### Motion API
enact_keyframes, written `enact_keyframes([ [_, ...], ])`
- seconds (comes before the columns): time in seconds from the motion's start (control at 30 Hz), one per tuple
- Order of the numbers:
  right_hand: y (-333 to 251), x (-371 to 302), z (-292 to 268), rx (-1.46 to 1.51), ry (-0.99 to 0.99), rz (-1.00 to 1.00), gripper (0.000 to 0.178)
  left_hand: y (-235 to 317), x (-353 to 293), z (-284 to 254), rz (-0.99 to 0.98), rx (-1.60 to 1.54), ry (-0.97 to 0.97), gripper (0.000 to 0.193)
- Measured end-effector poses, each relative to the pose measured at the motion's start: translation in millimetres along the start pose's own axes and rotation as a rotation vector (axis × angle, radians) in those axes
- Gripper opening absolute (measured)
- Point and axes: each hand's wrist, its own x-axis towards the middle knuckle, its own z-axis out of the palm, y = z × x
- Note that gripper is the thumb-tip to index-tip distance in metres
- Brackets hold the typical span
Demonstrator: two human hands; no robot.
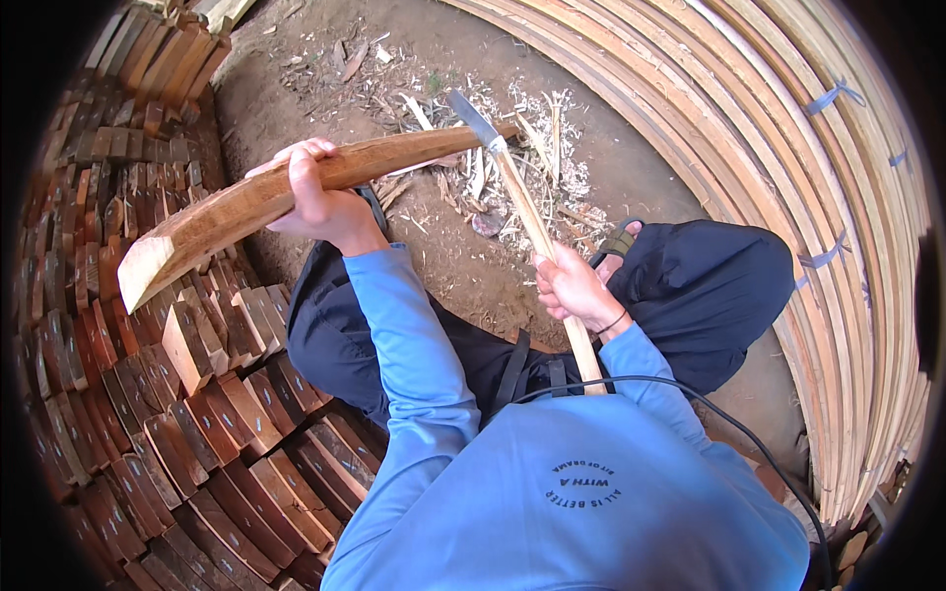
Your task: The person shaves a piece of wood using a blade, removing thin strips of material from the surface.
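Note:
My left hand (pixel 322 197) is wrapped round a thick wooden billet (pixel 236 210), whose pale cut end faces the lower left. The billet slants up to the right and narrows toward its far end. Closed round a long, pale wooden handle, my right hand (pixel 574 288) holds an adze (pixel 525 202). Its grey metal blade (pixel 471 117) is at the billet's far end, over the wood chips; whether it touches the wood I cannot tell. The handle's lower end reaches back to my waist.
Stacked short wooden blocks (pixel 187 433) fill the left side. Long pale planks (pixel 680 89), tied with blue strips (pixel 833 96), curve along the right. Wood chips (pixel 503 187) litter the dirt floor (pixel 296 108) ahead. A black cable (pixel 734 424) crosses my right side.

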Motion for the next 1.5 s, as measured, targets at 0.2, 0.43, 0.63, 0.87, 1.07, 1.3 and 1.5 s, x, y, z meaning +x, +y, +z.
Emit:
enact_keyframes([
  [0.2,9,-15,15,-0.181,0.113,-0.075,0.01,-9,18,-1,0.012,0.076,0.087,0.009],
  [0.43,0,4,11,-0.059,0.072,-0.068,0.012,-7,8,28,-0.014,0.064,0.095,0.009],
  [0.63,-14,-31,18,-0.025,0.023,0.001,0.007,-8,24,26,-0.033,0.111,0.187,0.011],
  [0.87,-21,-25,16,0.042,-0.018,-0.011,0.005,-13,28,38,-0.02,0.162,0.164,0.009],
  [1.07,-27,1,7,0.024,0.0,-0.069,0.008,-12,13,63,0.037,0.195,0.09,0.009],
  [1.3,-21,-26,4,0.002,0.017,-0.031,0.01,-15,16,56,0.035,0.125,0.11,0.013],
  [1.5,-15,-45,5,-0.015,-0.041,-0.009,0.013,-15,39,23,0.03,0.188,0.224,0.007],
])
